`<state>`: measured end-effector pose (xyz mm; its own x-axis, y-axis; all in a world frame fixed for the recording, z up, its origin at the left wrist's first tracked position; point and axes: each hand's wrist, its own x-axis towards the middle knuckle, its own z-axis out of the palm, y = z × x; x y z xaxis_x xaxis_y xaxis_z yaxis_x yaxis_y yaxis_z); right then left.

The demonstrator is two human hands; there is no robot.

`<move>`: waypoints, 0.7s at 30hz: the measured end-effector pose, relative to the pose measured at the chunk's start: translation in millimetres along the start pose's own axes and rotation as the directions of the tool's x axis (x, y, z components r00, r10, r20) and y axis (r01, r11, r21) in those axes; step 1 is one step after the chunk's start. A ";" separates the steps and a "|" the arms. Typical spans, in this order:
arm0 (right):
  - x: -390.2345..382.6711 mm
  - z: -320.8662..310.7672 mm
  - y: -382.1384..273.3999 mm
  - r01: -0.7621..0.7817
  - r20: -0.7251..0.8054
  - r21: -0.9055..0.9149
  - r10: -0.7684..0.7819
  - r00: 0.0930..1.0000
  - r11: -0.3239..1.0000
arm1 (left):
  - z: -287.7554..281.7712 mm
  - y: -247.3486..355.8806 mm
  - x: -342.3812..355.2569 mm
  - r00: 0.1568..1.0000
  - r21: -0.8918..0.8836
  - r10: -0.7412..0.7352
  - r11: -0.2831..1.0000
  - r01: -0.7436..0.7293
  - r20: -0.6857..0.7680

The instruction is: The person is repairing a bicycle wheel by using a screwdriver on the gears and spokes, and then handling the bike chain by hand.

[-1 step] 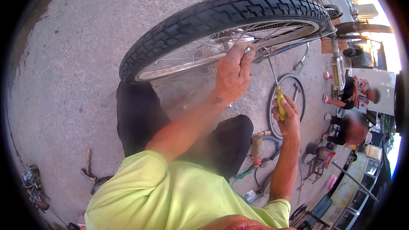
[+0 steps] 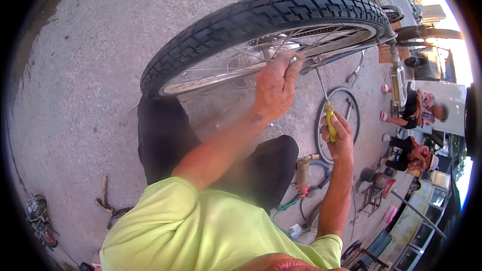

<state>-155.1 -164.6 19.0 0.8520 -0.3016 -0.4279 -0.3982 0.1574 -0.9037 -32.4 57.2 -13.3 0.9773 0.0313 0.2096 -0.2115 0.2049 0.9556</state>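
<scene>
Spread beneath everything, a rough grey concrete floor (image 2: 100, 60). Across the upper middle, slanted and raised toward the eye, a black-tyred, silver-rimmed bicycle wheel (image 2: 266, 15), with thin metal spokes converging on a dull silvery hub (image 2: 260, 47). Along the lower edge, a yellow-green short-sleeved shirt (image 2: 216, 221); above it, both knees in black cloth trousers (image 2: 163, 135), the nearer tyre edge just over the left one. At far right, sideways in the view, two seated people (image 2: 427, 103). Right of centre, flat on the floor, a thin dark grey ring (image 2: 358, 125), tyre or tube, cannot tell which. Bare left hand (image 2: 276, 80) up at the hub, thumb and fingers bent inward and close together, fingertips partly hidden; whether clamped on a small silvery part there, cannot tell. Bare right hand (image 2: 341, 138) lower and farther right, fingers clamped around a yellow-handled screwdriver (image 2: 330, 120), slim metal shaft pointing up toward the hub area; contact at the tip not distinguishable. Below the ring, a tan ribbed cylinder with a red end (image 2: 303, 174). Inside the ring, a small grey hammer-shaped tool (image 2: 348, 108).
</scene>
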 end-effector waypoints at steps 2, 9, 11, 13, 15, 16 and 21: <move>0.4 -2.1 1.3 -0.005 -0.017 -0.007 0.005 1.000 1.000 | 0.0 2.7 -0.1 0.999 0.022 -0.001 1.000 0.000 0.036; 3.2 -3.6 -5.3 -0.102 0.059 -0.131 0.111 0.992 0.986 | 10.9 -3.5 10.5 0.998 0.011 0.031 0.999 -0.030 -0.062; -1.6 3.7 -0.9 0.032 -0.027 -0.416 -0.047 0.999 0.909 | 14.9 -10.5 13.7 0.987 0.025 0.122 0.992 -0.121 -0.103; -5.2 10.5 5.3 0.194 -0.050 -0.638 -0.292 0.955 0.745 | 14.5 -9.9 13.4 0.992 0.029 0.093 0.995 -0.090 -0.091; -11.2 13.7 10.0 0.288 -0.056 -0.672 -0.435 0.899 0.682 | 15.2 -6.0 12.7 0.995 0.036 0.069 0.997 -0.067 -0.069; -10.2 15.1 10.9 0.290 -0.093 -0.574 -0.413 0.906 0.766 | 13.2 -4.4 13.6 0.996 0.051 0.065 0.997 -0.062 -0.064; -5.5 2.4 3.8 -0.070 0.014 0.276 0.069 0.998 0.959 | 13.2 -7.3 15.0 0.996 0.043 0.053 0.998 -0.050 -0.067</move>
<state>-160.5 -160.1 18.0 0.8273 -0.2766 -0.4889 -0.3477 0.4313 -0.8325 -16.4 43.2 -14.4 0.9635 0.1080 0.2451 -0.2602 0.1612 0.9520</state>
